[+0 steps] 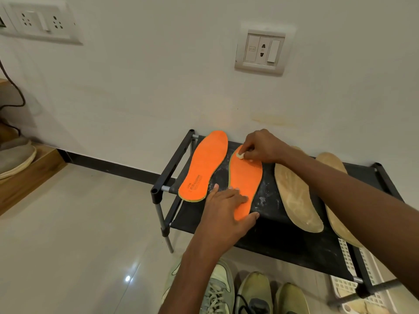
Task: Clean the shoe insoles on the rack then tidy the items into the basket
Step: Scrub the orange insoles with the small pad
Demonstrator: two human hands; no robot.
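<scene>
Two orange insoles lie on the black shoe rack (281,225): the left orange insole (204,164) and the right orange insole (246,182). My left hand (226,207) lies flat on the heel end of the right orange insole, fingers straight. My right hand (260,146) pinches a small white wad (239,155) against that insole's toe end. Two beige insoles lie further right, one insole (294,198) beside the orange pair, the other (335,196) partly under my right forearm. White powder specks the rack fabric.
A white plastic basket (349,284) stands on the floor under the rack's right end. Several greenish shoes (256,291) sit below the rack's front. A wooden step (29,177) with a grey shoe is at the left. The wall (158,98) backs the rack.
</scene>
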